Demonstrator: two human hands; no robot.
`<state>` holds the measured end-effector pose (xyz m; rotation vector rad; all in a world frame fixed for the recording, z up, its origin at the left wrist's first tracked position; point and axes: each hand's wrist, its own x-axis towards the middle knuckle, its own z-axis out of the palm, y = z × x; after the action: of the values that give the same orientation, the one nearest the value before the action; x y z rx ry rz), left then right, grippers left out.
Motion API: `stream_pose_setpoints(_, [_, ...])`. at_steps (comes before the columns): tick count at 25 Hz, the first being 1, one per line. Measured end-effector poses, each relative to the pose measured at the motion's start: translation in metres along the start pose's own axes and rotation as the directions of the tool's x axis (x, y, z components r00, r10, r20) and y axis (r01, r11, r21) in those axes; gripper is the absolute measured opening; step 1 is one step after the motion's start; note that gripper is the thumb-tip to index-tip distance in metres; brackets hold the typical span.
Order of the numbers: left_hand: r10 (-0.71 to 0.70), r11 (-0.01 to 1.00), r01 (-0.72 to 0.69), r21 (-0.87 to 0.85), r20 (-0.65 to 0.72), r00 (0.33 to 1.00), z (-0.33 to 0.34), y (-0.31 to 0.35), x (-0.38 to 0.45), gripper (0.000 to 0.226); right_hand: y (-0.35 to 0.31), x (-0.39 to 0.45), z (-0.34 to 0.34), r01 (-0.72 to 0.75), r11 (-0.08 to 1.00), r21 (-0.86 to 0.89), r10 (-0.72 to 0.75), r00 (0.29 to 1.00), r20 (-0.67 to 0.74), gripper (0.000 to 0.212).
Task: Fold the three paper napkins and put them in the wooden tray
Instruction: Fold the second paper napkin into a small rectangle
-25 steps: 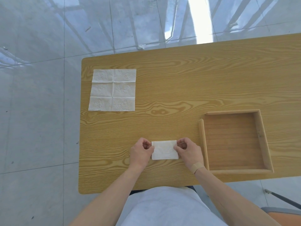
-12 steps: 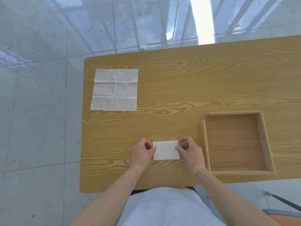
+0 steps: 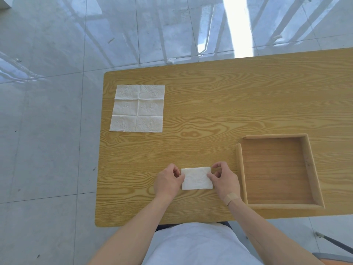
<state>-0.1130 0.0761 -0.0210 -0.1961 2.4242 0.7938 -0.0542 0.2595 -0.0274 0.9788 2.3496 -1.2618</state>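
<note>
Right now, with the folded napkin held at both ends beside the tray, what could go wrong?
The folded napkin is pinched only at its ends by the left hand and right hand; it may spring open when lifted. It could also catch the wooden tray wall. The unfolded napkin lies near the table corner.

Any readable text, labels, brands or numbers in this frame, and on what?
None. The folded napkin, the unfolded napkin, the wooden tray, the table and the plaster on the right wrist carry no writing; the napkins show only an embossed pattern.
</note>
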Motion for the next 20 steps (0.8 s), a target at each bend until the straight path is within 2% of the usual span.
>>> stream_pose_setpoints(3, [0.003, 1.000, -0.002, -0.021, 0.047, 0.999, -0.004, -0.001, 0.001, 0.015, -0.003, 0.001, -0.003, 0.035, 0.997, -0.062, -0.036, 0.999, -0.006, 0.019])
stream_pose_setpoints(6, [0.016, 0.999, -0.013, -0.032, 0.107, 0.994, -0.019, -0.006, 0.002, 0.010, -0.007, -0.001, -0.008, 0.149, 0.963, -0.223, -0.164, 0.985, -0.048, 0.019])
stream_pose_setpoints(10, [0.090, 0.995, -0.094, 0.024, 0.132, 0.987, -0.048, -0.027, 0.006, 0.005, -0.019, -0.001, -0.005, 0.333, 0.810, -0.484, -0.379, 0.925, 0.002, 0.026])
stream_pose_setpoints(13, [0.116, 0.985, -0.131, 0.113, 0.129, 0.985, -0.079, -0.048, 0.014, 0.017, -0.038, 0.002, 0.007, 0.394, 0.740, -0.545, -0.401, 0.909, 0.113, 0.031])
stream_pose_setpoints(20, [0.223, 0.896, -0.281, 0.343, 0.198, 0.955, -0.158, -0.105, 0.057, 0.030, -0.106, 0.010, 0.058, 0.471, 0.632, -0.615, -0.447, 0.870, 0.207, 0.039])
